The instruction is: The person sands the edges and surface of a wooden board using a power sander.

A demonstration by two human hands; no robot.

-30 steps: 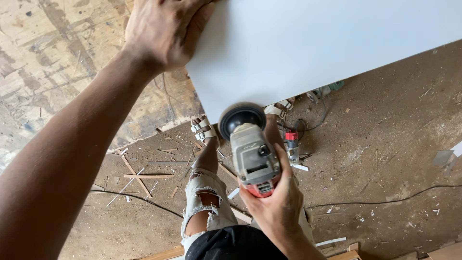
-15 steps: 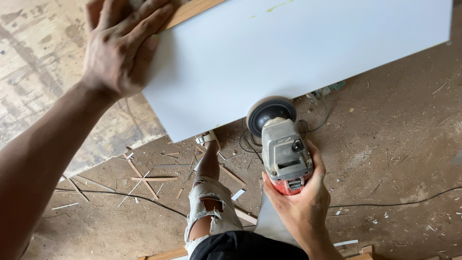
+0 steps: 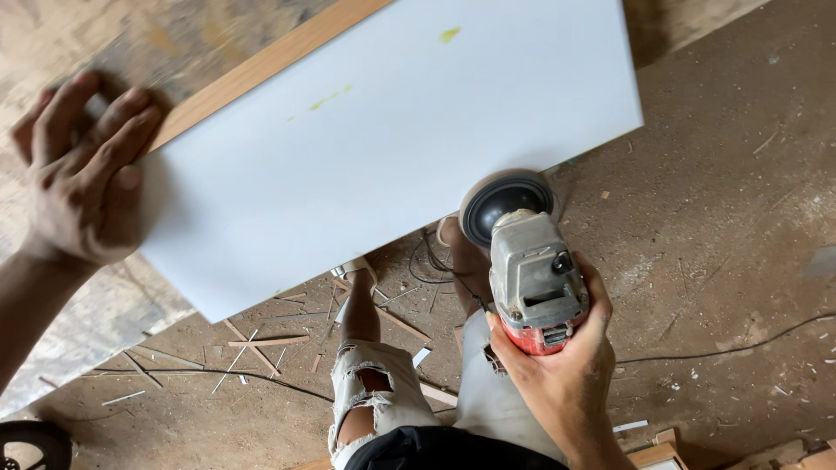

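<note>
Fingers: left hand (image 3: pixel 83 170) flat on panel's (image 3: pixel 392 139) corner, right hand (image 3: pixel 566 365) gripping sander (image 3: pixel 531 270) | step: disc apparently meets panel's near edge | next: steady pressure along it

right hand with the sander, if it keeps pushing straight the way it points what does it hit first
The right hand aims the sander up-frame; its round pad already sits at the white panel's near edge, so the panel comes first. Exact contact is hard to judge.
</note>
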